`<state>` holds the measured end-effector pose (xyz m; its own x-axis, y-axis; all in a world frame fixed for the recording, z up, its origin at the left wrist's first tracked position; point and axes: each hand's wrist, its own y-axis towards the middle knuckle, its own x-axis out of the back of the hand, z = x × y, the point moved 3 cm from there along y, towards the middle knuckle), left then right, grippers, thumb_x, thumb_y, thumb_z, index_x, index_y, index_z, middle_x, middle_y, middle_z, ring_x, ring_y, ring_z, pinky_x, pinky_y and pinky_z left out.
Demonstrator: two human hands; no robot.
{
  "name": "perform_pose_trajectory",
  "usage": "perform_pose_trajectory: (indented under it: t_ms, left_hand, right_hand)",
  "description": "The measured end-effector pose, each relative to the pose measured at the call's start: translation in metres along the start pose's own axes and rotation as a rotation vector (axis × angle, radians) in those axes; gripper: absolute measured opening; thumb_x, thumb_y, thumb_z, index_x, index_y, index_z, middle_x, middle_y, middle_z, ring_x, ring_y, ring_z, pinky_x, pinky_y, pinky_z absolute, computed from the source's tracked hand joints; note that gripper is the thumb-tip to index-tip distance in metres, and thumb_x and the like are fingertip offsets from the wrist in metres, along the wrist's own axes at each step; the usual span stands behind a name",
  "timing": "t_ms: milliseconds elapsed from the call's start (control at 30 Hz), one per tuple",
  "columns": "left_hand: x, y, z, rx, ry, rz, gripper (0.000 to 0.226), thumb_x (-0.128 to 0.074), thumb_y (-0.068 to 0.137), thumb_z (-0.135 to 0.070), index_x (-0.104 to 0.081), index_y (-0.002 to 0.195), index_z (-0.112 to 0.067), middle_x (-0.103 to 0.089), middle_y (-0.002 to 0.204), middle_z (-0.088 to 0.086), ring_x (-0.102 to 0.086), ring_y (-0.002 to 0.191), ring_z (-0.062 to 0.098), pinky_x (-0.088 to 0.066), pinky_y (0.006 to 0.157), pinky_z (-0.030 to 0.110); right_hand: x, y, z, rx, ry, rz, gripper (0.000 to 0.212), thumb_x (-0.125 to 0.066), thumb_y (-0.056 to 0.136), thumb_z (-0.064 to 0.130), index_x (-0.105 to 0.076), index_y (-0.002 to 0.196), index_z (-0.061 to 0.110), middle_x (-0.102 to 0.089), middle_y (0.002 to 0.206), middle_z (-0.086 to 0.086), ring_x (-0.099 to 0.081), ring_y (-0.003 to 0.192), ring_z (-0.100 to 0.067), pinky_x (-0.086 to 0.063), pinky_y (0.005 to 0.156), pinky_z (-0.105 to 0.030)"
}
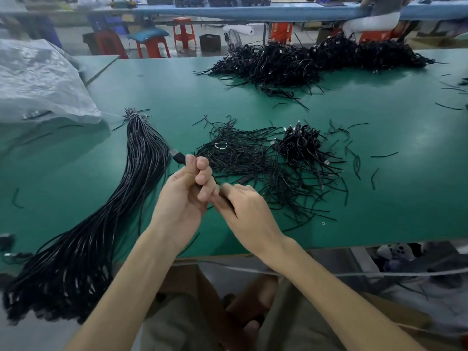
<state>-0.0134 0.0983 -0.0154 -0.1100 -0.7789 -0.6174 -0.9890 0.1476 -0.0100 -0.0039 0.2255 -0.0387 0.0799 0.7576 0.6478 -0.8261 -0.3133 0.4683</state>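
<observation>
My left hand (186,191) is curled round a black USB cable; its plug (178,156) sticks out past my fingertips toward the upper left. My right hand (247,211) pinches the same cable just below the left fingers, its grip blurred. A long tied bundle of black cables (121,198) lies on the green table (379,211) to my left and hangs over the near edge. A heap of thin black twist ties (243,158) lies just beyond my hands, with a small pile of coiled cables (301,145) to its right.
A large pile of coiled black cables (316,62) sits at the table's far side. A crumpled clear plastic bag (38,82) is at the far left. Loose ties lie scattered to the right. Red stools (153,48) and another bench stand beyond the table.
</observation>
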Motion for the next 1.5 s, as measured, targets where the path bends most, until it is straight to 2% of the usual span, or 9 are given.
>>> perform_pose_trajectory:
  t_ms: [133,233,433,567,700,833,967,1233,1500]
  left_hand:
    - [0.002,-0.004,0.007,-0.039,0.256,0.063,0.035,-0.044,0.102,-0.04,-0.056,0.077,-0.019,-0.049,0.065,-0.005,-0.046,0.052,0.01,-0.041,0.056,0.022]
    - [0.003,-0.009,0.014,-0.022,0.367,0.145,0.035,-0.046,0.101,-0.037,-0.06,0.079,-0.013,-0.065,0.072,0.008,-0.061,0.06,0.016,-0.037,0.053,0.027]
    - [0.005,-0.014,-0.008,0.094,0.48,0.313,0.031,-0.045,0.105,-0.02,-0.072,0.098,-0.006,-0.071,0.114,0.026,-0.068,0.097,0.029,-0.048,0.072,0.034]
    - [-0.004,-0.019,-0.007,-0.06,0.73,0.203,0.03,-0.053,0.1,-0.026,-0.078,0.093,-0.011,-0.077,0.103,0.017,-0.07,0.098,0.042,-0.051,0.089,0.062]
    - [-0.017,-0.02,0.003,-0.311,0.976,0.097,0.025,-0.055,0.102,-0.011,-0.075,0.089,-0.004,-0.077,0.091,0.005,-0.073,0.091,0.019,-0.057,0.091,0.042]
    - [-0.009,-0.018,0.017,-0.352,1.112,-0.034,0.02,-0.062,0.1,-0.016,-0.072,0.084,-0.02,-0.071,0.094,0.0,-0.068,0.093,0.02,-0.052,0.088,0.047]
    - [0.002,-0.017,0.014,-0.332,1.108,-0.197,0.015,-0.075,0.09,-0.027,-0.066,0.08,-0.034,-0.065,0.087,-0.003,-0.065,0.084,0.026,-0.054,0.078,0.051]
    - [0.026,-0.011,0.0,-0.07,1.193,-0.091,0.029,-0.082,0.082,-0.032,-0.063,0.101,-0.02,-0.076,0.077,-0.003,-0.074,0.063,0.016,-0.061,0.077,0.044]
    - [0.022,0.0,0.013,0.111,1.957,0.258,0.035,-0.034,0.107,-0.046,-0.048,0.097,-0.015,-0.056,0.091,-0.001,-0.058,0.083,0.025,-0.048,0.077,0.044]
  right_hand:
    - [-0.001,0.005,-0.004,-0.169,0.257,0.18,0.048,-0.063,0.098,0.024,-0.043,0.142,0.02,-0.062,0.082,0.008,-0.054,0.063,-0.005,-0.047,0.066,-0.027]
    - [-0.003,0.005,-0.007,-0.25,0.57,0.158,0.045,-0.067,0.091,0.004,-0.057,0.132,0.023,-0.063,0.079,0.007,-0.058,0.065,-0.006,-0.053,0.067,-0.024]
    - [-0.007,0.0,-0.016,-0.323,0.803,0.057,0.037,-0.082,0.083,0.008,-0.072,0.119,0.013,-0.075,0.088,0.008,-0.068,0.076,-0.009,-0.054,0.069,-0.023]
    - [-0.008,-0.001,-0.012,-0.305,0.891,-0.049,0.031,-0.078,0.082,-0.003,-0.075,0.109,0.01,-0.076,0.082,0.005,-0.071,0.076,-0.008,-0.054,0.065,-0.019]
    - [-0.005,-0.006,-0.014,-0.375,1.083,-0.161,0.029,-0.068,0.086,-0.013,-0.073,0.109,0.004,-0.076,0.091,-0.001,-0.073,0.087,-0.011,-0.057,0.074,-0.021]
    - [0.006,-0.009,-0.019,-0.318,0.695,-0.158,0.025,-0.071,0.09,-0.002,-0.074,0.112,0.01,-0.076,0.104,-0.006,-0.071,0.103,-0.024,-0.058,0.089,-0.038]
    - [0.016,-0.006,-0.022,-0.222,0.251,-0.154,0.029,-0.075,0.087,0.004,-0.073,0.115,0.009,-0.072,0.106,0.001,-0.065,0.097,-0.008,-0.052,0.09,-0.024]
    - [0.012,-0.003,-0.019,0.006,-0.223,0.196,0.026,-0.055,0.098,-0.002,-0.069,0.117,0.01,-0.066,0.102,-0.004,-0.057,0.101,-0.019,-0.049,0.087,-0.039]
    - [0.0,0.006,-0.012,0.149,-0.455,0.291,0.019,-0.056,0.094,-0.005,-0.06,0.101,0.012,-0.06,0.1,-0.002,-0.051,0.099,-0.019,-0.04,0.078,-0.027]
